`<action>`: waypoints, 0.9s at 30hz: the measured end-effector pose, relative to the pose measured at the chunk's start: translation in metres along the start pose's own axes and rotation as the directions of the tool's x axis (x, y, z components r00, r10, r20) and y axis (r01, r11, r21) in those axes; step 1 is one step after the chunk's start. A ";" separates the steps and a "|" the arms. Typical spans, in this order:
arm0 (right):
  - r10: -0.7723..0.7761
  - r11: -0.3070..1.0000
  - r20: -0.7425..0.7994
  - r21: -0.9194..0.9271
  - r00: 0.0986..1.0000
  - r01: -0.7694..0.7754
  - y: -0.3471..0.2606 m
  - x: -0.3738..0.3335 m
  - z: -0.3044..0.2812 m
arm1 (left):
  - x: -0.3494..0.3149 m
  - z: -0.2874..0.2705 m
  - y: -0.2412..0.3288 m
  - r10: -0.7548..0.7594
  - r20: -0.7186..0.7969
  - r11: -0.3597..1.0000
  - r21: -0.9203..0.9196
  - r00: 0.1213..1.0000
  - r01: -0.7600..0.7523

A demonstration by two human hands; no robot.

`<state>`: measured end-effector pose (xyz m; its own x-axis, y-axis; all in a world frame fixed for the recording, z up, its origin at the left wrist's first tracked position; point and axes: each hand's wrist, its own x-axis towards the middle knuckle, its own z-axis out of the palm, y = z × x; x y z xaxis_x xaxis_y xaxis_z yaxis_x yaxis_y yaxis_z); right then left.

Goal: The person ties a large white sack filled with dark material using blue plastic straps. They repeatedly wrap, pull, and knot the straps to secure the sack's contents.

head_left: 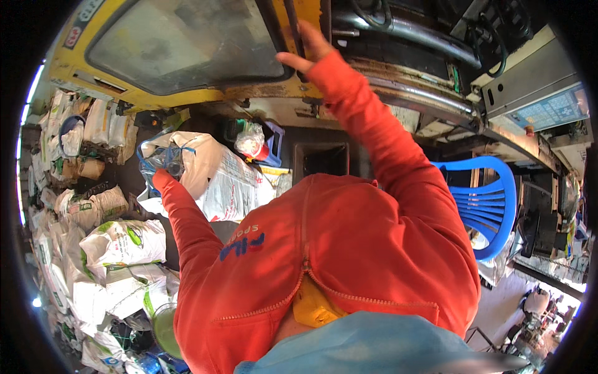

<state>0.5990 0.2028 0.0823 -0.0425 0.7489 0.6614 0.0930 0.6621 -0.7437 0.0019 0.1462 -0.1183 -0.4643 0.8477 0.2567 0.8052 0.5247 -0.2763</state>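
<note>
Up at the yellow machine door, my right hand is closed at the dark upright handle on the door's edge, its thumb stretched across the bar. The door has a large cloudy window. My left arm reaches down to a large white sack with its mouth open. At that mouth, my left hand is beside clear plastic pieces and a blue rim or strap; its fingers are mostly hidden.
White sacks pile up on the left. A blue plastic chair stands at the right, below a grey control panel. Behind the open sack are a red-and-white tub and a dark square bin. Metal rods run along the machine.
</note>
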 end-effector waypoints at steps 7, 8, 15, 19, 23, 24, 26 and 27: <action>0.322 0.927 0.105 0.166 0.941 -0.336 0.013 0.009 -0.006 | -0.008 -0.016 0.015 -0.029 0.021 0.999 -0.036 0.999 0.029; 0.348 0.905 0.143 0.207 0.927 -0.371 0.013 0.007 -0.013 | -0.009 -0.016 0.015 -0.027 0.024 0.999 -0.035 0.999 0.028; 0.467 0.809 -0.026 0.417 0.884 -0.414 -0.007 -0.012 -0.078 | -0.009 -0.011 0.013 -0.037 0.037 0.998 -0.053 0.999 0.039; 0.402 0.864 -0.172 0.397 0.900 -0.310 -0.011 -0.029 -0.137 | -0.003 -0.009 0.013 -0.038 0.034 0.998 -0.055 0.999 0.040; 0.384 0.923 -0.536 0.229 0.752 -0.308 -0.011 -0.056 -0.204 | 0.001 -0.011 0.014 -0.035 0.034 0.998 -0.046 0.999 0.036; 0.276 0.958 -0.607 0.110 0.745 -0.265 -0.008 -0.063 -0.224 | 0.001 -0.011 0.014 -0.034 0.037 0.999 -0.040 0.999 0.036; 0.139 0.964 -0.759 -0.043 0.636 -0.262 0.004 -0.073 -0.270 | 0.002 -0.011 0.015 -0.033 0.043 0.999 -0.039 0.999 0.035; -0.007 0.950 -0.781 -0.201 0.625 -0.241 0.009 -0.083 -0.294 | 0.003 -0.011 0.015 -0.030 0.045 0.999 -0.036 0.999 0.032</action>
<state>0.8956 0.1385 0.0493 0.7497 0.4400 0.4943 0.2982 0.4422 -0.8459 0.0171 0.1557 -0.1117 -0.5046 0.8340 0.2234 0.8025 0.5485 -0.2349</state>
